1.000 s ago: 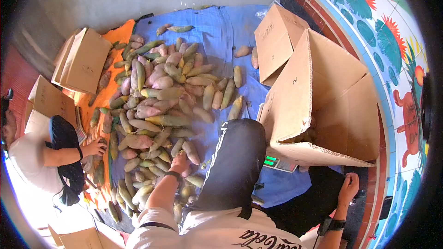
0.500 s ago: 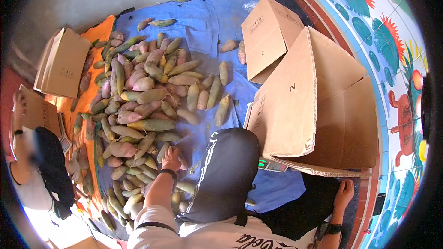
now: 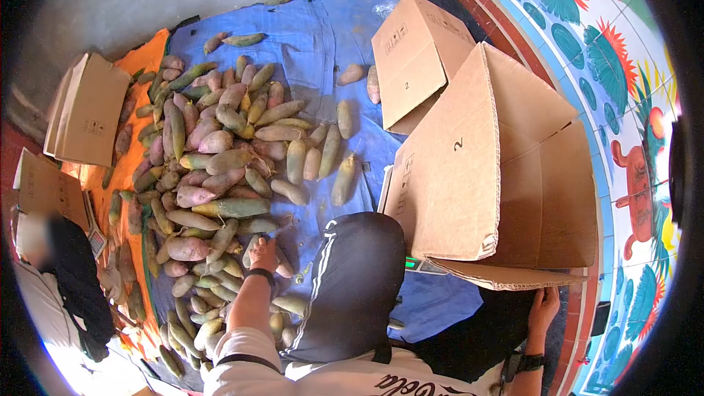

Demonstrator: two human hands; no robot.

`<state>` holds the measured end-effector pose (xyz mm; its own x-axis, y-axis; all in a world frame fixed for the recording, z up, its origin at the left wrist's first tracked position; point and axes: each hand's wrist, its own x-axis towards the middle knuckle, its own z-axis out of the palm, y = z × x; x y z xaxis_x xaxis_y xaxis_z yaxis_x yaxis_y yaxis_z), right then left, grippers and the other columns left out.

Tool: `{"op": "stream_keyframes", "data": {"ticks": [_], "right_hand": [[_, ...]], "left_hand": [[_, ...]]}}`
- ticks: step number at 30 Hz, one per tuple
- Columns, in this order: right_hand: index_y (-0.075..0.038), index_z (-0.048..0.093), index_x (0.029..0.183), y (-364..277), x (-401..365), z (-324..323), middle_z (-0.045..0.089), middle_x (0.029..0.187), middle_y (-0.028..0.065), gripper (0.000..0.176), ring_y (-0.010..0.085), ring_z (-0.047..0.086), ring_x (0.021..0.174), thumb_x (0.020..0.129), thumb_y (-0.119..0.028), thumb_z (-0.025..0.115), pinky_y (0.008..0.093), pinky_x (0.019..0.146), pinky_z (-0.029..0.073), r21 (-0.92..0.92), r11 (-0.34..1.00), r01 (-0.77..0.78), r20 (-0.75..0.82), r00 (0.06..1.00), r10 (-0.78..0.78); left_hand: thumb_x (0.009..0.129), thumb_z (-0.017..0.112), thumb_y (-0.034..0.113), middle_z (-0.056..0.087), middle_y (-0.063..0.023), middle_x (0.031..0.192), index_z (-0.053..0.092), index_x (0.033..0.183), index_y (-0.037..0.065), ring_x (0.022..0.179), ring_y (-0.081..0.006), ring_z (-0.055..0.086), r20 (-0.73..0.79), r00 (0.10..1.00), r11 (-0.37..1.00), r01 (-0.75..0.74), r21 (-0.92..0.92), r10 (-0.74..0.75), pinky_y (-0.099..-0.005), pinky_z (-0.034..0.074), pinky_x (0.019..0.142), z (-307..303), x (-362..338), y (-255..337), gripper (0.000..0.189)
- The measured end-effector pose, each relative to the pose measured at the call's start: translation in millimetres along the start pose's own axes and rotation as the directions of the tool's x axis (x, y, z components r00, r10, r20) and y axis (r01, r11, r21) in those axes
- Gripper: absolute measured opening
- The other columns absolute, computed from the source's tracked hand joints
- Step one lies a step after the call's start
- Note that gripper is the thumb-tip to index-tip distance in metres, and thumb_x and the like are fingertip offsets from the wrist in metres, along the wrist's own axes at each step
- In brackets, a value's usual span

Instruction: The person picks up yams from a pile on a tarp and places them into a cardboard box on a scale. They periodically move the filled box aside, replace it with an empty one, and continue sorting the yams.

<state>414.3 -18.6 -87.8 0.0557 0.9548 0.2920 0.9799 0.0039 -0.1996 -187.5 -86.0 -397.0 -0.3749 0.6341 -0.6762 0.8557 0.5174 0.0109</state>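
Observation:
My left hand (image 3: pixel 262 254) reaches down at the front of a heap of long green and pink radishes (image 3: pixel 233 208). Its fingers are curled round one radish (image 3: pixel 283 265), which shows partly beside the hand. At the right, my right hand (image 3: pixel 543 309) is at the lower edge of a large open cardboard box (image 3: pixel 449 169). The fingertips are partly hidden there and appear closed on the edge. The box leans tilted, its opening facing right, and a scale with a lit green display (image 3: pixel 416 264) peeks out under its near corner.
A second cardboard box (image 3: pixel 411 66) stands behind the large one. Blue sheeting (image 3: pixel 293 37) and an orange sheet (image 3: pixel 150 55) lie beneath the radishes. Folded cartons (image 3: pixel 92 106) are at the left, near another person (image 3: pixel 55 279). A painted tile wall (image 3: pixel 587 51) borders the right.
The view has shifted slightly. My right hand has come up against the box's lower edge, its fingers now partly covered. My left hand stays low at the radishes. The other person's raised arm has dropped from sight.

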Motion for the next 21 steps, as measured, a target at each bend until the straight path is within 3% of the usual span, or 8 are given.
{"op": "stream_keyframes", "data": {"ticks": [1, 4, 7, 9, 10, 14, 19, 21], "right_hand": [[0.004, 0.057, 0.099, 0.3, 0.2, -1.0, 0.059, 0.099, 0.0232, 0.021, 0.0419, 0.055, 0.094, 0.085, -0.011, 0.054, 0.0434, 0.082, 0.043, -0.008, 0.998, -0.066, 0.047, 0.997, 0.066], [0.004, 0.057, 0.100, 0.7, -0.5, 1.4, 0.058, 0.099, 0.0235, 0.022, 0.0429, 0.054, 0.093, 0.086, -0.012, 0.053, 0.0441, 0.081, 0.043, -0.016, 1.000, -0.015, 0.018, 1.000, 0.016], [0.007, 0.056, 0.101, -2.1, -0.7, 5.1, 0.059, 0.095, 0.0252, 0.023, 0.0421, 0.055, 0.089, 0.085, -0.009, 0.050, 0.0419, 0.078, 0.043, -0.016, 1.000, 0.027, -0.044, 0.999, -0.028], [0.006, 0.056, 0.102, -12.9, 0.4, 4.3, 0.059, 0.096, 0.0251, 0.023, 0.0419, 0.055, 0.089, 0.085, -0.009, 0.050, 0.0419, 0.078, 0.043, -0.002, 1.000, -0.004, -0.043, 0.999, 0.004], [0.006, 0.057, 0.102, -17.1, 1.1, 3.2, 0.059, 0.096, 0.0251, 0.023, 0.0416, 0.055, 0.090, 0.085, -0.009, 0.051, 0.0420, 0.078, 0.043, 0.004, 0.999, -0.035, -0.039, 0.999, 0.035], [0.006, 0.057, 0.100, -21.4, 4.5, 5.0, 0.059, 0.095, 0.0243, 0.021, 0.0403, 0.056, 0.089, 0.085, -0.008, 0.051, 0.0418, 0.077, 0.043, -0.013, 1.000, 0.016, -0.065, 0.998, -0.017], [0.003, 0.054, 0.083, -21.1, 6.4, 10.2, 0.054, 0.079, 0.0188, 0.010, 0.0365, 0.053, 0.076, 0.085, -0.005, 0.048, 0.0408, 0.069, 0.042, -0.027, 0.996, 0.085, -0.133, 0.987, -0.087], [0.003, 0.053, 0.081, -18.6, 6.2, 11.7, 0.052, 0.077, 0.0179, 0.010, 0.0357, 0.052, 0.074, 0.084, -0.005, 0.048, 0.0405, 0.068, 0.042, -0.010, 0.997, 0.075, -0.142, 0.987, -0.076]], "left_hand": [[0.076, 0.059, 0.018, 0.035, -0.0136, 0.134, 0.042, 0.131, 0.015, 0.124, -0.0328, 0.038, 0.001, 1.000, 1.000, 0.001, -0.002, -0.001, -0.0478, 0.035, 0.100, 6.0, 5.6, -0.9, 0.058], [0.076, 0.060, 0.019, 0.044, -0.0142, 0.122, 0.062, 0.107, 0.010, 0.111, -0.0301, 0.049, 0.018, 0.999, 0.995, -0.027, 0.091, 0.026, -0.0404, 0.045, 0.090, 13.1, 7.6, -0.1, 0.033], [0.077, 0.059, 0.018, 0.049, -0.0142, 0.121, 0.061, 0.107, 0.008, 0.110, -0.0324, 0.051, 0.065, 0.994, 0.993, -0.089, 0.080, 0.084, -0.0408, 0.047, 0.088, 3.1, -25.0, 10.8, 0.031], [0.079, 0.057, 0.018, 0.053, -0.0165, 0.120, 0.059, 0.105, 0.006, 0.110, -0.0331, 0.053, 0.020, 0.993, 0.990, -0.116, 0.081, 0.115, -0.0409, 0.048, 0.086, 58.9, -5.9, -1.9, 0.029], [0.081, 0.054, 0.016, 0.053, -0.0191, 0.121, 0.056, 0.109, 0.006, 0.111, -0.0325, 0.053, 0.040, 0.990, 0.988, -0.129, -0.082, 0.133, -0.0411, 0.048, 0.086, 63.6, -10.2, -4.3, 0.030], [0.081, 0.054, 0.020, 0.053, -0.0197, 0.121, 0.055, 0.108, 0.006, 0.109, -0.0329, 0.055, -0.014, 0.983, 0.982, -0.180, 0.051, 0.181, -0.0415, 0.049, 0.083, 42.1, -37.5, 4.4, 0.030], [0.074, 0.066, 0.033, 0.048, -0.0204, 0.128, 0.048, 0.124, 0.004, 0.114, -0.0345, 0.051, 0.167, 0.981, 0.976, -0.127, 0.179, 0.097, -0.0390, 0.047, 0.089, 51.3, -24.9, 7.8, 0.061], [0.070, 0.068, 0.035, 0.045, -0.0209, 0.131, 0.046, 0.128, 0.003, 0.115, -0.0341, 0.050, 0.077, 0.994, 0.994, -0.088, 0.057, 0.084, -0.0395, 0.046, 0.091, 80.7, -15.3, -0.2, 0.070]]}}
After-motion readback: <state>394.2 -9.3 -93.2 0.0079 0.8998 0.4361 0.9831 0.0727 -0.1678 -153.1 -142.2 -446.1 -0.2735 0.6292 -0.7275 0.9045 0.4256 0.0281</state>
